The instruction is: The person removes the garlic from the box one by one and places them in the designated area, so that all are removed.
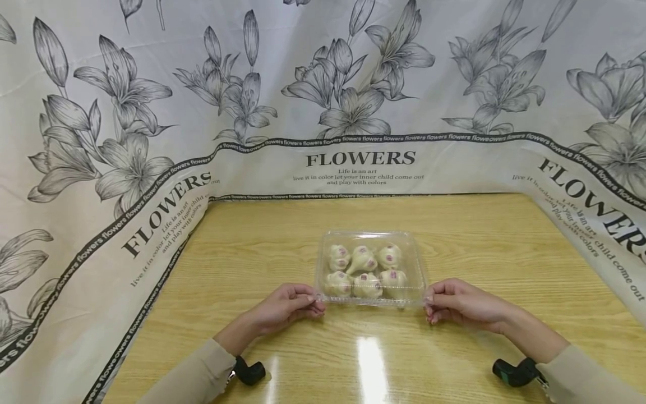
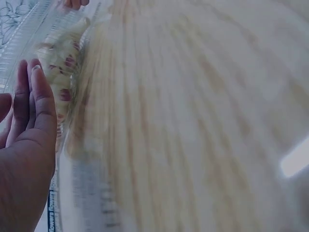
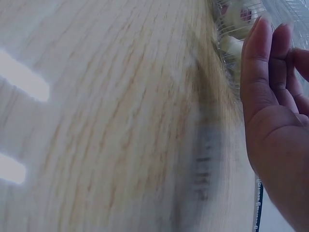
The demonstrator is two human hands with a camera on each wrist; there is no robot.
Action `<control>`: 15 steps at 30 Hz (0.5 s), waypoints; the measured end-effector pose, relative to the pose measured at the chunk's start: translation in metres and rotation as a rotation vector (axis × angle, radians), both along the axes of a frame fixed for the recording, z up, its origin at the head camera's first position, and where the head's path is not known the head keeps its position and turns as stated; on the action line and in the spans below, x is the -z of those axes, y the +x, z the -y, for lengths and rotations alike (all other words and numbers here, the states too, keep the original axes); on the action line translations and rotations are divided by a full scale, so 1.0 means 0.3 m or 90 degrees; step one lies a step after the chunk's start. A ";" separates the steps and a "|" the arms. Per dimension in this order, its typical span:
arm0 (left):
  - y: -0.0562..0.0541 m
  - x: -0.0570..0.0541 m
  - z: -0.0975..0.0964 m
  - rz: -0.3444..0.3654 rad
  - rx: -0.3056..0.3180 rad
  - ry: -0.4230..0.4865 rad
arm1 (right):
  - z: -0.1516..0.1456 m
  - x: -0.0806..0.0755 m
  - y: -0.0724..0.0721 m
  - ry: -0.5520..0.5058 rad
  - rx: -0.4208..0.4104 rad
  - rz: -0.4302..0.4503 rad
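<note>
A clear plastic clamshell box (image 1: 370,302) is on the wooden table, a little right of the middle in the head view. Through its transparent lid show several pale, garlic-like bulbs (image 1: 363,259) with purple-pink marks, set in two rows. My left hand (image 1: 290,306) pinches the box's near left corner between thumb and fingers. At the near right corner, my right hand (image 1: 465,304) grips the edge the same way. The left wrist view shows bulbs (image 2: 62,72) beside the fingers (image 2: 43,96); in the right wrist view the box wall (image 3: 224,53) is just beyond the fingertips.
The glossy wood-grain table (image 1: 242,241) spreads around the box and reflects bright light near its front. A flower-print cloth (image 1: 323,168) walls off the back and both sides. Black wrist-worn devices (image 1: 249,371) sit under both forearms, just above the table.
</note>
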State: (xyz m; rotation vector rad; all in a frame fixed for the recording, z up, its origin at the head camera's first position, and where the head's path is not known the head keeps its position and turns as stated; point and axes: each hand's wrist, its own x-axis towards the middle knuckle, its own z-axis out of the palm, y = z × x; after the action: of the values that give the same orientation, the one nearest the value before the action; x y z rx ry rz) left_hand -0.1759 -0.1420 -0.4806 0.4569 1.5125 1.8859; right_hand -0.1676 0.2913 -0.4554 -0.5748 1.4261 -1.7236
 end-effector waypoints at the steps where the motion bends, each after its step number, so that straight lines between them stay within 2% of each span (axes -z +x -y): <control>1: 0.003 0.000 -0.002 -0.005 -0.001 -0.003 | 0.000 -0.001 0.000 0.000 -0.001 0.003; 5: 0.015 0.001 -0.011 -0.026 -0.010 -0.010 | -0.001 -0.004 -0.001 0.002 -0.005 0.009; 15: 0.024 0.011 -0.017 -0.048 -0.034 -0.008 | 0.003 -0.001 -0.012 -0.015 -0.018 0.026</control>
State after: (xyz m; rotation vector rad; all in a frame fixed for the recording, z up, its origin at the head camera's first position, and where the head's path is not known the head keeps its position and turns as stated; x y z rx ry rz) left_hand -0.1689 -0.1368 -0.4838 0.4914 1.5989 1.9178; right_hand -0.1713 0.2905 -0.4552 -0.5665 1.3647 -1.7225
